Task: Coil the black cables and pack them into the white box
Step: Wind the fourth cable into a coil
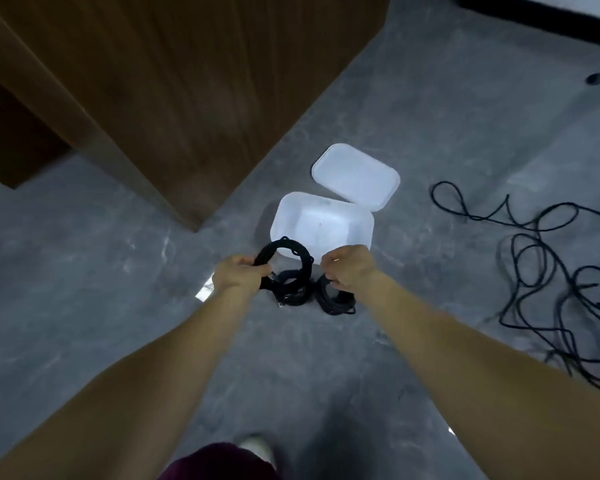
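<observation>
An open white box (pixel 357 223) stands on the grey floor, with nothing visible inside it. Its white lid (pixel 355 176) lies flat just behind it. My left hand (pixel 239 275) grips a coiled black cable (pixel 291 251) held up at the box's near left corner. Below that coil another black coil (pixel 293 296) lies on the floor. My right hand (pixel 349 268) has its fingers curled, pinching the top of a third black coil (pixel 335 299) at the box's near edge. A long loose black cable (pixel 548 282) sprawls uncoiled on the floor to the right.
A brown wooden cabinet (pixel 174 81) fills the upper left, its corner close to the box. A small dark object (pixel 593 78) lies on the floor at the far right. My shoe (pixel 257 445) and dark red trouser leg show at the bottom edge.
</observation>
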